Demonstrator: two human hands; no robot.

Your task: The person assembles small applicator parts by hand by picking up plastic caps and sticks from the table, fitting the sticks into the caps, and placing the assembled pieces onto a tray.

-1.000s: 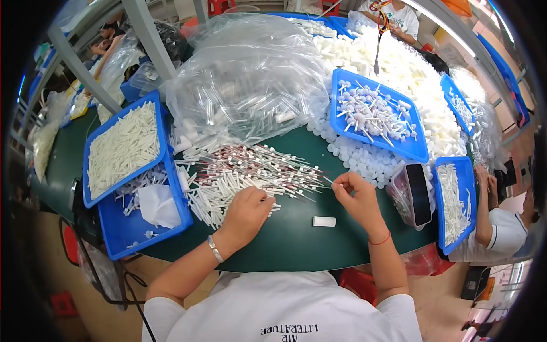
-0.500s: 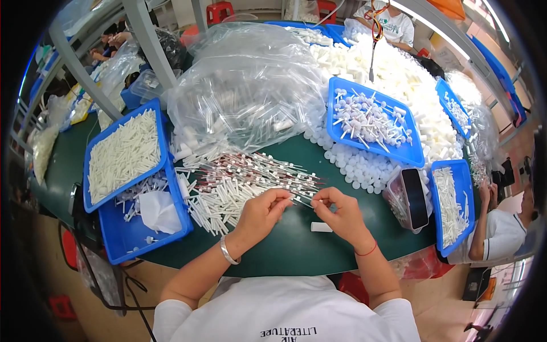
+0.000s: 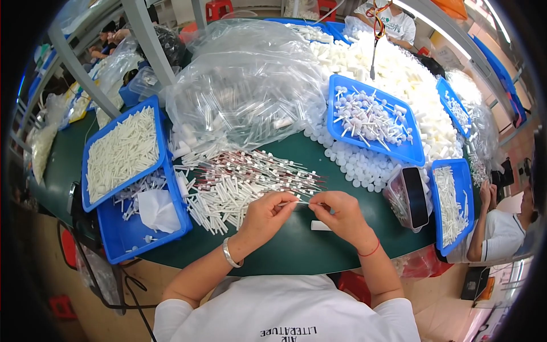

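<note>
The left hand [image 3: 264,215] and the right hand [image 3: 341,215] each press thumb and fingertips together, pinching one thin stick [image 3: 303,202] that spans the narrow gap between them, over the green table [image 3: 273,253]. The fingers hide its ends. One white tube [image 3: 320,226] lies just beside the right hand. Two blue trays [image 3: 117,228] overlap at left; the loose white sticks [image 3: 219,208] are too many to count. Dark lettering [image 3: 289,331] marks the white shirt [image 3: 239,302].
</note>
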